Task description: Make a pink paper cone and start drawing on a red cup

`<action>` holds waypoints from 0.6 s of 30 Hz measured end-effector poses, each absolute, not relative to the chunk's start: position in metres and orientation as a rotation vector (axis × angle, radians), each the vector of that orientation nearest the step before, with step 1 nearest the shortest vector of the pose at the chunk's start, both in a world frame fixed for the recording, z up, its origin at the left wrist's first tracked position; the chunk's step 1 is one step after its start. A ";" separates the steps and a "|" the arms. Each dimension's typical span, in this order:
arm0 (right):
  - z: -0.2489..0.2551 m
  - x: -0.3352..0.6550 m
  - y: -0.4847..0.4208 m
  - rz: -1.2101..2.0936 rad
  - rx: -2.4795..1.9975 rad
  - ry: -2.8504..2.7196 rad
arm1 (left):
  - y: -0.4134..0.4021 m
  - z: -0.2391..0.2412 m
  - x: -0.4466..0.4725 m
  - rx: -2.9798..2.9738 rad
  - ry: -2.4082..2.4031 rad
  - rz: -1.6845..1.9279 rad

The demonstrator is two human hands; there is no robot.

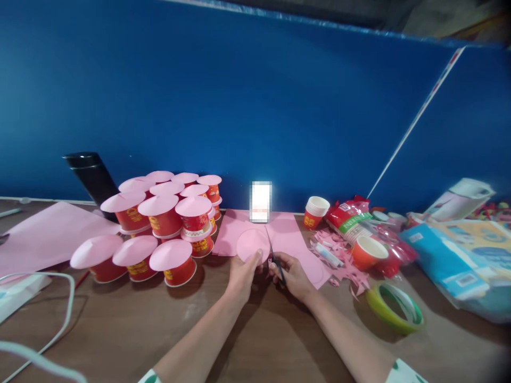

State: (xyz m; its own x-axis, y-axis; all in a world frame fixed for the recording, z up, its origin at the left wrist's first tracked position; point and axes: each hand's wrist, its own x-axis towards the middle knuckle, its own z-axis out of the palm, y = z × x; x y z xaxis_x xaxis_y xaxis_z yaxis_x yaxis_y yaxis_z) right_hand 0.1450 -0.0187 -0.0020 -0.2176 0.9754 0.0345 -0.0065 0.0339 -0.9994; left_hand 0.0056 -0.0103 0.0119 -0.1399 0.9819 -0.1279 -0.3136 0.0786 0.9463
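Note:
My left hand [244, 274] grips a round pink paper disc [252, 244] by its near edge, thumb on top. In my right hand [293, 274] is a pair of dark-handled scissors [273, 250], fingers wrapped round the handles. The blades point away from me, close along the disc's right edge; whether they touch it I cannot tell. Beneath and behind lie pink paper sheets [295, 229], and one at the right bears a drawn circle. To the left stand several red paper cups [178, 270], stacked in places, with pink paper cone tops [171, 255].
Pink scraps [339, 250], a glue tube [328, 255], an orange cup [369, 254] and a tape roll [395, 308] lie at right. Beyond are stacked cups [316, 211] and a blue packet [447, 260]. At left are a black bottle [91, 178] and white cable [72, 292]. A blue partition [247, 106] stands behind.

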 end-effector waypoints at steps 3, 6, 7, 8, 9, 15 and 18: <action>-0.002 0.145 -0.018 1.339 -1.077 -1.373 | -0.010 0.011 0.005 0.815 1.139 1.365; -0.003 0.145 -0.018 1.328 -1.091 -1.386 | -0.009 0.009 0.005 0.811 1.113 1.391; -0.003 0.145 -0.018 1.324 -1.096 -1.389 | -0.009 0.009 0.005 0.811 1.106 1.398; -0.003 0.146 -0.018 1.323 -1.101 -1.392 | -0.009 0.009 0.005 0.812 1.105 1.396; -0.003 0.146 -0.018 1.322 -1.105 -1.391 | -0.009 0.009 0.005 0.812 1.110 1.385; -0.002 0.145 -0.019 1.325 -1.108 -1.380 | -0.010 0.011 0.004 0.795 1.157 1.352; -0.001 0.144 -0.019 1.324 -1.110 -1.382 | -0.010 0.011 0.004 0.784 1.146 1.365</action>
